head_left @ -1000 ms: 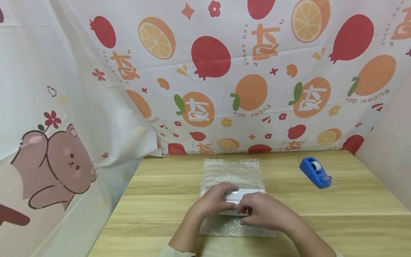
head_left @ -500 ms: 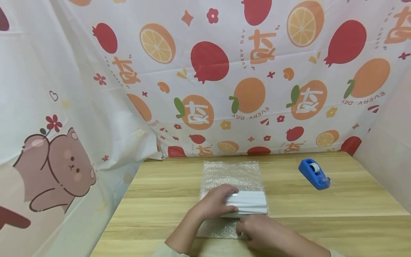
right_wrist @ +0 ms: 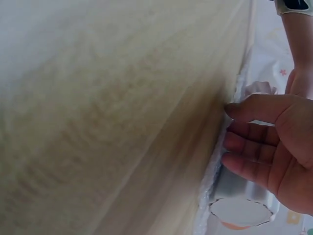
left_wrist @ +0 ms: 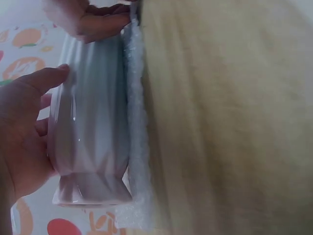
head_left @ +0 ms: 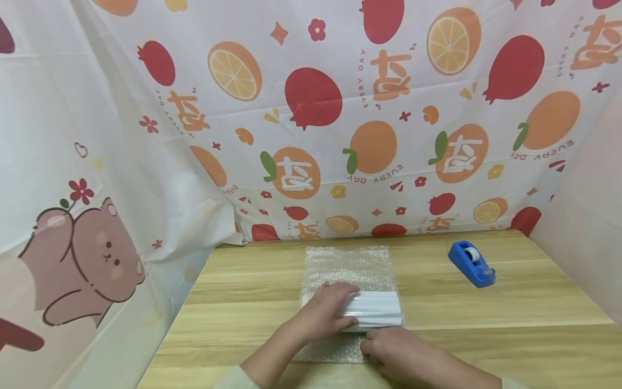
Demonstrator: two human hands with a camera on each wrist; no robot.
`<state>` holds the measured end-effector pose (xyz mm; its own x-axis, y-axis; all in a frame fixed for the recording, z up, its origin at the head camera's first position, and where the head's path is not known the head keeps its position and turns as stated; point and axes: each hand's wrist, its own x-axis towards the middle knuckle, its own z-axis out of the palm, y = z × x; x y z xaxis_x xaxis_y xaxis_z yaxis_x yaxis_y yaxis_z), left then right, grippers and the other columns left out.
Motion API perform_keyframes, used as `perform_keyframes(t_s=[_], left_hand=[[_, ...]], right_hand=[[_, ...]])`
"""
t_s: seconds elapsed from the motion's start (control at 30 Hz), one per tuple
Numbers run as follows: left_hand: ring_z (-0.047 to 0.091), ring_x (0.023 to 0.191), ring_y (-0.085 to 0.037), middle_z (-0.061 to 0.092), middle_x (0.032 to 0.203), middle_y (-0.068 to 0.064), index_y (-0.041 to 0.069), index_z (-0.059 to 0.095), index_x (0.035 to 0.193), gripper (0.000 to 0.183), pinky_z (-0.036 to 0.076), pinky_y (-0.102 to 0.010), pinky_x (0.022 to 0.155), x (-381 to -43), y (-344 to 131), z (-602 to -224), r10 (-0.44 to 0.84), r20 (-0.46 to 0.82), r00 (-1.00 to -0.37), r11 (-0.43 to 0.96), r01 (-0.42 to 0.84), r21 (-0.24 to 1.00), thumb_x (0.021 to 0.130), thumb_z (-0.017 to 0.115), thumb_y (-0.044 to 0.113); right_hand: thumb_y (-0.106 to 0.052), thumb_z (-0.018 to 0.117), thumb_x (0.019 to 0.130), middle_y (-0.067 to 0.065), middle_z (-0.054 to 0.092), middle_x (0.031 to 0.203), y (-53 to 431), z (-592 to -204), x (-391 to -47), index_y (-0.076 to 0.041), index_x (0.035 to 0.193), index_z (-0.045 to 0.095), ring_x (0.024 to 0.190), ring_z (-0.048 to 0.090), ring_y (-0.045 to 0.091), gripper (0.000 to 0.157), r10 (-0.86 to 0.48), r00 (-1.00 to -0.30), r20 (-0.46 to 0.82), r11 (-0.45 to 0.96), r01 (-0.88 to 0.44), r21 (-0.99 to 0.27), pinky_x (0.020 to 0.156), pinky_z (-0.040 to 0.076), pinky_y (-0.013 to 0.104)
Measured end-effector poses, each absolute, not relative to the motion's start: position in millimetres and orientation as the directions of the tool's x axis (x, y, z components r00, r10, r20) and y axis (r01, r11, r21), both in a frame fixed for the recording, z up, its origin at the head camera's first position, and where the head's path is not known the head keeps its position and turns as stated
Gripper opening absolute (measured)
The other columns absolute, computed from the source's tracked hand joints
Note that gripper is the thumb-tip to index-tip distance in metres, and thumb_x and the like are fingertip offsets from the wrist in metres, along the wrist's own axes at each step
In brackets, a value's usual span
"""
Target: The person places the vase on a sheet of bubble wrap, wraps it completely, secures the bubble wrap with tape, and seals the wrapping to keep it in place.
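Note:
A white glossy vase (head_left: 376, 309) with ribbed sides lies on its side across a sheet of bubble wrap (head_left: 347, 265). My left hand (head_left: 324, 313) holds the vase near its left end, thumb on the near side. The left wrist view shows the vase's flared end (left_wrist: 93, 188) beyond that hand. My right hand (head_left: 396, 348) is at the near edge of the wrap, in front of the vase, its fingers curled. In the right wrist view, the right thumb and fingers (right_wrist: 249, 147) pinch the wrap's edge beside the vase.
A blue tape dispenser (head_left: 471, 263) stands at the back right of the wooden table (head_left: 243, 302). Fruit-printed cloth (head_left: 311, 162) hangs behind the table, and a cloth with a bear print (head_left: 107, 254) hangs at the left.
My right hand has moved from the vase down to the near edge of the bubble wrap, uncovering the vase's right part. My left hand stays on the vase. The head view has shifted slightly.

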<state>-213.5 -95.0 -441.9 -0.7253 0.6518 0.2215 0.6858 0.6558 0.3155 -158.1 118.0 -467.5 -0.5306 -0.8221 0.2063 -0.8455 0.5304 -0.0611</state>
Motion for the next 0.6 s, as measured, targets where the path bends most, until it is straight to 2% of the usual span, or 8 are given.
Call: perform_keyframes(t_s=[0.1, 0.2, 0.27, 0.37, 0.47, 0.6], left_hand=[[0.051, 0.129, -0.021, 0.057, 0.137, -0.005, 0.016, 0.057, 0.127, 0.054, 0.037, -0.053, 0.11, -209, -94, -444, 0.687, 0.324, -0.65, 0.624, 0.757, 0.196, 0.08, 0.079, 0.031], [0.055, 0.124, -0.023, 0.058, 0.131, -0.007, 0.017, 0.06, 0.111, 0.044, 0.044, -0.048, 0.105, -205, -92, -445, 0.719, 0.433, -0.544, 0.582, 0.812, 0.053, 0.075, 0.083, 0.027], [0.055, 0.123, -0.023, 0.058, 0.13, -0.007, 0.019, 0.06, 0.101, 0.037, 0.045, -0.048, 0.103, -202, -92, -445, 0.733, 0.46, -0.501, 0.568, 0.823, -0.007, 0.074, 0.084, 0.029], [0.051, 0.128, -0.023, 0.056, 0.132, -0.005, 0.022, 0.059, 0.093, 0.03, 0.044, -0.056, 0.103, -196, -93, -444, 0.75, 0.423, -0.51, 0.572, 0.82, -0.026, 0.079, 0.08, 0.038], [0.047, 0.133, -0.023, 0.052, 0.138, -0.003, 0.024, 0.059, 0.093, 0.029, 0.04, -0.064, 0.103, -191, -97, -444, 0.763, 0.354, -0.541, 0.586, 0.81, -0.025, 0.082, 0.074, 0.047], [0.043, 0.136, -0.023, 0.047, 0.144, -0.002, 0.026, 0.06, 0.096, 0.036, 0.038, -0.066, 0.102, -188, -100, -445, 0.769, 0.314, -0.557, 0.591, 0.806, -0.017, 0.078, 0.075, 0.054]], right_hand=[[-0.016, 0.077, 0.075, -0.016, 0.056, 0.075, 119, -471, -158, -0.025, 0.079, 0.065, 0.062, 0.048, -0.004, 0.016, -0.826, -0.51, 0.239, 0.519, -0.854, -0.027, 0.053, 0.036, 0.013], [-0.014, 0.078, 0.072, -0.016, 0.056, 0.073, 119, -473, -158, -0.025, 0.077, 0.063, 0.06, 0.046, -0.004, 0.019, -0.819, -0.504, 0.275, 0.522, -0.853, -0.01, 0.05, 0.033, 0.014], [-0.014, 0.079, 0.072, -0.017, 0.056, 0.071, 120, -473, -159, -0.026, 0.075, 0.063, 0.059, 0.044, -0.004, 0.02, -0.804, -0.512, 0.302, 0.536, -0.844, -0.006, 0.049, 0.032, 0.014], [-0.013, 0.079, 0.071, -0.017, 0.057, 0.07, 121, -473, -160, -0.027, 0.075, 0.065, 0.057, 0.045, -0.004, 0.02, -0.782, -0.527, 0.332, 0.555, -0.832, -0.014, 0.049, 0.033, 0.014], [-0.011, 0.079, 0.071, -0.018, 0.06, 0.07, 122, -472, -162, -0.026, 0.076, 0.067, 0.057, 0.048, -0.005, 0.019, -0.768, -0.537, 0.35, 0.564, -0.825, -0.029, 0.049, 0.035, 0.013], [-0.009, 0.077, 0.071, -0.017, 0.062, 0.073, 124, -469, -163, -0.025, 0.074, 0.065, 0.059, 0.049, -0.003, 0.02, -0.743, -0.552, 0.378, 0.581, -0.813, -0.043, 0.051, 0.037, 0.013]])
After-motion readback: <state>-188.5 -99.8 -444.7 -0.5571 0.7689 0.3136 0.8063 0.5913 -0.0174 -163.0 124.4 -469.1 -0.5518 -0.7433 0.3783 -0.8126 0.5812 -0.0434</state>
